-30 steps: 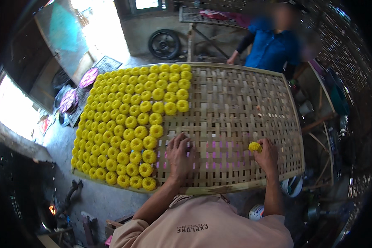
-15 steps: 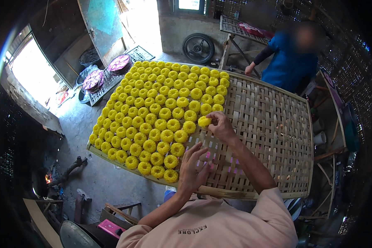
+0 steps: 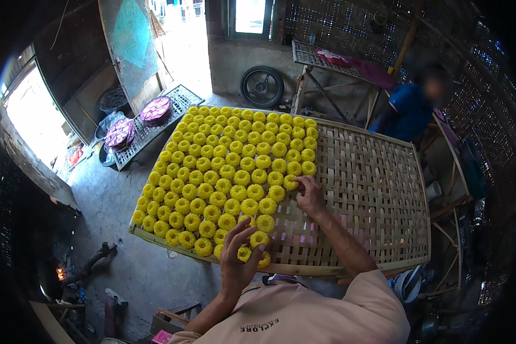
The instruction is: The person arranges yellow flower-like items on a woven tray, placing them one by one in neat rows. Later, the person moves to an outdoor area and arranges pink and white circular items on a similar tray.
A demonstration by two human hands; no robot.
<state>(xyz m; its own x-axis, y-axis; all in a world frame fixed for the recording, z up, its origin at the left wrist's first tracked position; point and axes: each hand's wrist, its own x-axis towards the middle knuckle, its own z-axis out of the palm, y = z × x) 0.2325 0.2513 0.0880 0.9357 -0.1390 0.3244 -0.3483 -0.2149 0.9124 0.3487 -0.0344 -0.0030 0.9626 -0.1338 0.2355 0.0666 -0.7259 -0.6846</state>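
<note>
Rows of yellow ring-shaped noodle cakes, bumpy and with a hole in the middle, cover the left part of a woven bamboo rack. My right hand pinches one yellow ring cake by its right side. That cake is at the right edge of the rows, close beside its neighbours and at rack level. My left hand hovers over the cakes at the near edge, fingers apart and holding nothing. It hides some of the cakes there.
A person in blue is beyond the rack's far right corner. Pink moulds rest on a perforated stand near the doorway. A wheel leans on the far wall. Embers glow by a burning log at lower left.
My right hand has brought its cake to the edge of the rows. My left hand has shifted left over the near cakes. The person in blue has moved right, and my view has shifted.
</note>
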